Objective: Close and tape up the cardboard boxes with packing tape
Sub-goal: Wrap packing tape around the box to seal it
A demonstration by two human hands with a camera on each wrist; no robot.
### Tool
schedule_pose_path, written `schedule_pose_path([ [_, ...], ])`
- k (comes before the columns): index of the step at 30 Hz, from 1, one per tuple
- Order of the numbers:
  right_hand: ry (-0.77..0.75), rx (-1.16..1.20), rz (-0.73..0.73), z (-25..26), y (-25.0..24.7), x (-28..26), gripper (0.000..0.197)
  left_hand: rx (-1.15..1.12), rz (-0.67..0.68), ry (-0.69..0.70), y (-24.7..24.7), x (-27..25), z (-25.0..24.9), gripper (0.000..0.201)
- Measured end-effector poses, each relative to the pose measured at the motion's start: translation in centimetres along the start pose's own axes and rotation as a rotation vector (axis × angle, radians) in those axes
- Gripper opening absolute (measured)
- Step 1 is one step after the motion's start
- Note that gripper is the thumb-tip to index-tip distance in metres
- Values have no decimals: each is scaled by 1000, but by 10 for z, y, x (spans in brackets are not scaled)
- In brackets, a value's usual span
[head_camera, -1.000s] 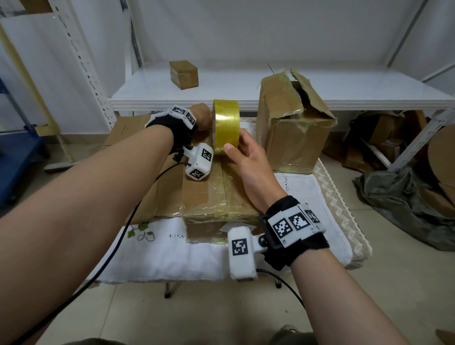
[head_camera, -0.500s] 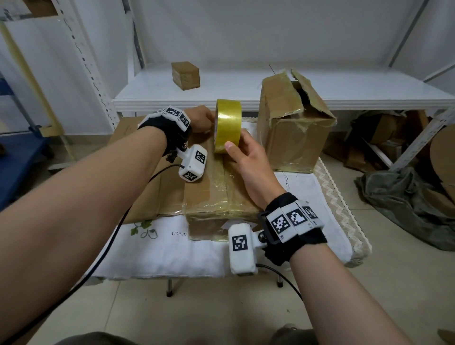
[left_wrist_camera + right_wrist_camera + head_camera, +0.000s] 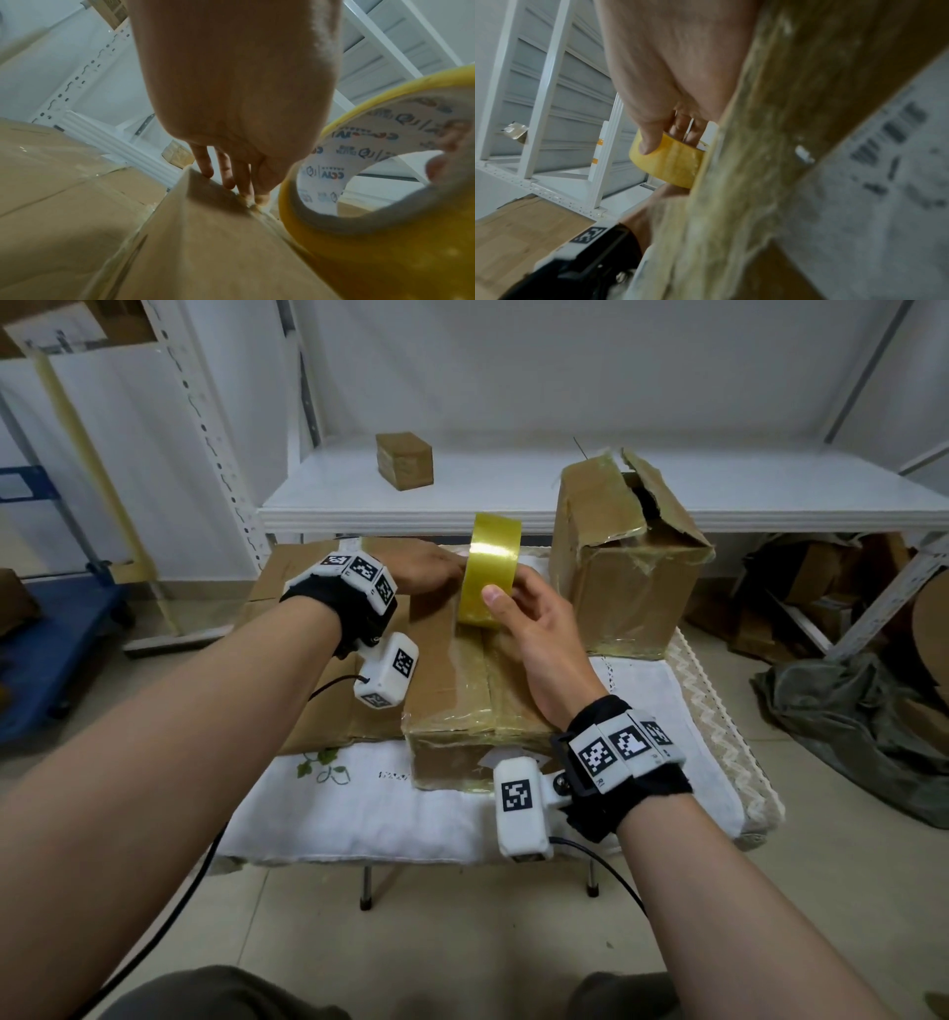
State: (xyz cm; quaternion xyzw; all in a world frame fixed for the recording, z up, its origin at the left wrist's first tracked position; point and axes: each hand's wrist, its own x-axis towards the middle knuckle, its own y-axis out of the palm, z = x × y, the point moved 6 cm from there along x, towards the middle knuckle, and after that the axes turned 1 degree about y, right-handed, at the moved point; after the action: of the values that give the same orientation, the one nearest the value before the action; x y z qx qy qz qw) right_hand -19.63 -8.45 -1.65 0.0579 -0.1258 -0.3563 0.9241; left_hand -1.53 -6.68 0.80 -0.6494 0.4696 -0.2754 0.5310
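Observation:
A yellow roll of packing tape (image 3: 490,575) (image 3: 365,213) (image 3: 672,160) stands on edge on the far end of a closed, taped cardboard box (image 3: 462,690) on the table. My right hand (image 3: 529,618) (image 3: 664,113) grips the roll, thumb on its outer face and fingers through the core. Just left of the roll my left hand (image 3: 429,570) (image 3: 231,178) lies on the box top with straight fingers pressing at the far edge. A second, taller box (image 3: 624,557) with a torn, partly raised flap stands to the right.
A flattened cardboard sheet (image 3: 308,629) lies under my left wrist on the cloth-covered table (image 3: 390,803). A small brown box (image 3: 404,460) sits on the white shelf (image 3: 565,505) behind. Cardboard scraps and a dark cloth (image 3: 842,706) lie on the floor at right.
The tape roll and my right hand have stayed at the box's far end, shifting slightly away. My left hand still presses beside the roll.

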Motion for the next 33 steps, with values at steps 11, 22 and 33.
schedule_pose_path([
  [11, 12, -3, 4, 20, -3, -11, 25, 104, 38, 110, 1, -6, -7, 41],
  [22, 59, 39, 37, 12, -4, -7, 35, 216, 2, 211, 5, -9, -10, 31],
  [33, 80, -3, 56, 9, 5, -8, 20, 120, 83, 185, 20, -14, -4, 48],
])
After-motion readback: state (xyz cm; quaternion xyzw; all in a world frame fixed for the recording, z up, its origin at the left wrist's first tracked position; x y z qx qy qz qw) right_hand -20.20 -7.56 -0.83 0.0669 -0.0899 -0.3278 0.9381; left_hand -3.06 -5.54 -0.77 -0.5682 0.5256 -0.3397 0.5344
